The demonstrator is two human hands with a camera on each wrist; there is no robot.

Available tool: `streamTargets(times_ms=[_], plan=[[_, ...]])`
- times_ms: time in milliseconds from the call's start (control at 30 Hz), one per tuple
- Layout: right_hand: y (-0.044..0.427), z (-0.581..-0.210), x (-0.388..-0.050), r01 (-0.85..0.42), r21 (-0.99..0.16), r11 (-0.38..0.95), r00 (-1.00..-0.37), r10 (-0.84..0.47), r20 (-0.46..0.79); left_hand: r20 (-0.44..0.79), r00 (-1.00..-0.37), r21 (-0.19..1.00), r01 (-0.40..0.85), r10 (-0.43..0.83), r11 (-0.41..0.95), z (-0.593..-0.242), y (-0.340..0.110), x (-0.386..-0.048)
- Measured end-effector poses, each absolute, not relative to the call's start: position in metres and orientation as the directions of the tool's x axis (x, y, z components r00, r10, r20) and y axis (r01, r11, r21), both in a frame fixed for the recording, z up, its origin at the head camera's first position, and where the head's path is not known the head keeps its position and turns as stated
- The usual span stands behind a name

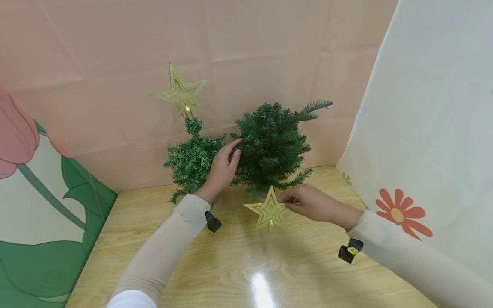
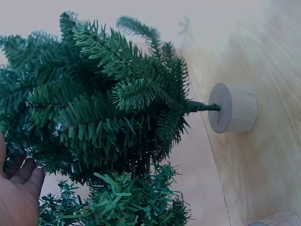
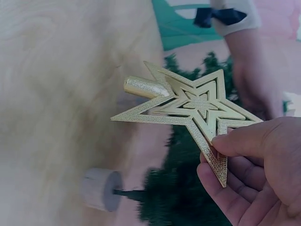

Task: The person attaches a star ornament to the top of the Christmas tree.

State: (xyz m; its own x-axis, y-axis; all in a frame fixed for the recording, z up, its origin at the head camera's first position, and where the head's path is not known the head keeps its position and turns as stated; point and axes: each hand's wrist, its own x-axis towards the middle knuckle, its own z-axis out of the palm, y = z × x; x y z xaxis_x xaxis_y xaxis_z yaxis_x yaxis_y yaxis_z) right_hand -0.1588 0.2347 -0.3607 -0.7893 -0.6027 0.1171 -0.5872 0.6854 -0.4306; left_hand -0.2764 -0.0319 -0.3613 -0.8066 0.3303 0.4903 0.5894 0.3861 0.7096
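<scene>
Between thumb and fingers, my right hand (image 1: 310, 202) pinches one point of a gold star tree topper (image 3: 197, 101); the topper's tube points toward me in the head view. My left hand (image 1: 224, 164) touches the left side of the darker green Christmas tree (image 1: 269, 145), fingers extended and thumb apart. In the left wrist view, some fingertips are hidden among the branches. This tree stands on a round wooden base (image 2: 235, 108). To its left is a smaller, lighter green Christmas tree (image 1: 192, 162), with another gold star (image 1: 181, 93) on its top, slightly tilted.
Both trees stand at the back of a wooden table (image 1: 215, 265), close to a pink cloth backdrop (image 1: 262, 51). At right hangs a pale cloth with a red flower (image 1: 400, 211). A panel with a large tulip (image 1: 19, 132) lies along the left.
</scene>
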Motion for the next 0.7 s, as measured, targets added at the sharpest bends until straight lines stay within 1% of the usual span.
streamTargets(times_ms=[200,333,500,633,700], plan=[[0.233,-0.327,-0.150,-0.625,-0.375,0.685,-0.772,-0.613,0.169,0.496,-0.801,0.699,0.597,0.335,0.393,-0.358,-0.032,-0.278],[0.234,-0.310,-0.145,-0.650,-0.345,0.677,-0.757,-0.617,0.216,0.478,-0.810,0.708,0.584,0.339,0.397,-0.358,-0.032,-0.277],[0.238,-0.299,-0.145,-0.683,-0.292,0.670,-0.729,-0.605,0.318,0.465,-0.816,0.719,0.575,0.344,0.392,-0.360,-0.032,-0.276],[0.238,-0.291,-0.148,-0.719,-0.270,0.641,-0.687,-0.596,0.415,0.471,-0.812,0.715,0.581,0.346,0.389,-0.361,-0.033,-0.276],[0.237,-0.286,-0.149,-0.723,-0.269,0.637,-0.679,-0.583,0.445,0.473,-0.811,0.716,0.581,0.344,0.388,-0.361,-0.033,-0.277]])
